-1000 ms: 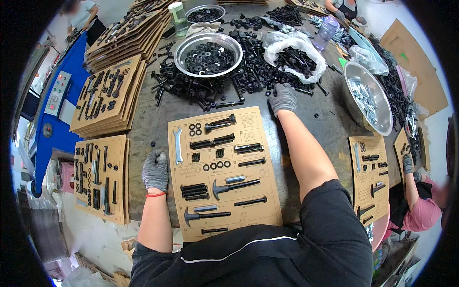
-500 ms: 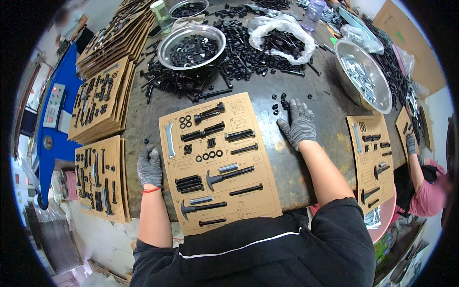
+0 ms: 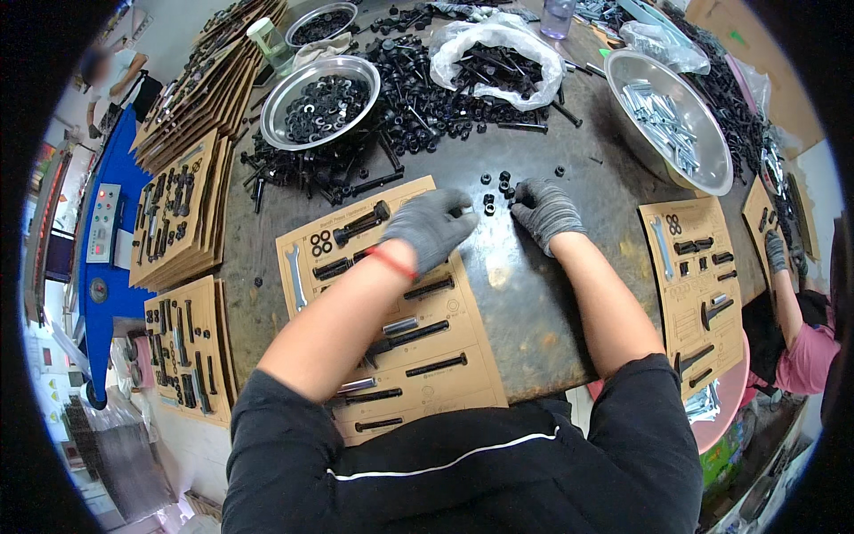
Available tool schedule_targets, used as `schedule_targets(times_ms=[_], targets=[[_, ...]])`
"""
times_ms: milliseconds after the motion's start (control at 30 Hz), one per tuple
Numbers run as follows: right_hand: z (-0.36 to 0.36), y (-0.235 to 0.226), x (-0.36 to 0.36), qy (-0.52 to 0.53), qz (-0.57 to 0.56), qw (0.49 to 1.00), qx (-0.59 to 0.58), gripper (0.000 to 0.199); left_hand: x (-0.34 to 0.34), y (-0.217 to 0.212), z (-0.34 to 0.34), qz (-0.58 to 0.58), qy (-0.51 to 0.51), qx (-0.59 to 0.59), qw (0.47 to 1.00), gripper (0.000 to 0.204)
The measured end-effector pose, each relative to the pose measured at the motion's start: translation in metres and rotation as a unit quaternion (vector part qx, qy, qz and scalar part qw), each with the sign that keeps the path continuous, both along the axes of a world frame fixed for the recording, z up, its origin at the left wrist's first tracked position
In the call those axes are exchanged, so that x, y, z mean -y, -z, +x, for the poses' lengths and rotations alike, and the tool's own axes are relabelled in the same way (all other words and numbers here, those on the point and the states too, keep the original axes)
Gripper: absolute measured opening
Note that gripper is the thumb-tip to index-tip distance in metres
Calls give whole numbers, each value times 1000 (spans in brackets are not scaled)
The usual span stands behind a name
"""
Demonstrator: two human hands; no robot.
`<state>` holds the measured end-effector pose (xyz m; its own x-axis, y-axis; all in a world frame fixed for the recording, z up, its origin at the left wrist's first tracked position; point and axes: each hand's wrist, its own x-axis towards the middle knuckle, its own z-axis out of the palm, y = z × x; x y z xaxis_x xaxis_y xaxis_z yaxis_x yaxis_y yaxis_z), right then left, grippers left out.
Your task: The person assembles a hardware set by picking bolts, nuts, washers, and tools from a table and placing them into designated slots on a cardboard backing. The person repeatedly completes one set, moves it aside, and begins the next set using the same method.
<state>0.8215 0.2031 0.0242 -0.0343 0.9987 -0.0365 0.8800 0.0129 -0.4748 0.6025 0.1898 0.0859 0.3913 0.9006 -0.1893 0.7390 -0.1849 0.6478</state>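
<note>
Risk: loose nuts [image 3: 489,210] lie on the table [image 3: 543,311], right of the card's [image 3: 476,360] far end; a stray knuckle could scatter them. The left arm [image 3: 334,329], crossing the card, could dislodge bolts [image 3: 436,366]. Right hand [image 3: 547,216]: half curled beside the nuts. Left hand [image 3: 431,229]: bent over the card's far right edge. Cannot tell whether either pinches anything.

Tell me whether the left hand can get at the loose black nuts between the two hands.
Probably yes: the left hand is just left of the black nuts, with only bare tabletop visible between. The right hand sits close on their other side, leaving the left approach free.
</note>
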Motion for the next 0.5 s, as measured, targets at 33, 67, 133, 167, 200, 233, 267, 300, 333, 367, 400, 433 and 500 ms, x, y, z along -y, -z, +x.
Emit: schedule_targets(times_ms=[33,67,133,167,200,233,267,300,333,367,400,433,500], targets=[[0,2,0,9,6,1000,-22,25,-15,17,17,17,-9,-20,1000,45],[1,5,3,18,12,999,-46,25,-29,27,33,12,-15,-61,998,45],[10,18,9,0,65,997,-48,21,-43,39,50,20,-33,-98,994,44],[15,21,8,-1,70,996,-49,20,-52,42,51,22,-19,-105,994,43],[19,21,12,3,71,996,-48,18,-55,44,53,19,-1,-112,994,42],[23,16,12,14,53,998,-40,16,-57,43,54,15,4,-118,993,41],[27,16,15,15,44,998,-36,16,-59,47,56,10,3,-128,992,39],[27,12,14,-8,25,999,-35,17,-61,49,56,18,-8,-138,990,38],[26,9,14,-32,7,999,-35,18,-62,51,55,26,-18,-149,988,37],[23,4,14,-29,0,997,-66,20,-63,52,55,30,-28,-153,987,37],[18,0,15,-24,-7,995,-100,21,-64,50,54,34,-37,-158,986,36],[14,0,16,-20,-14,991,-133,23,-65,48,53,39,-45,-163,985,36],[7,10,13,-31,40,990,-129,25,-59,41,48,47,-36,-141,988,36]])
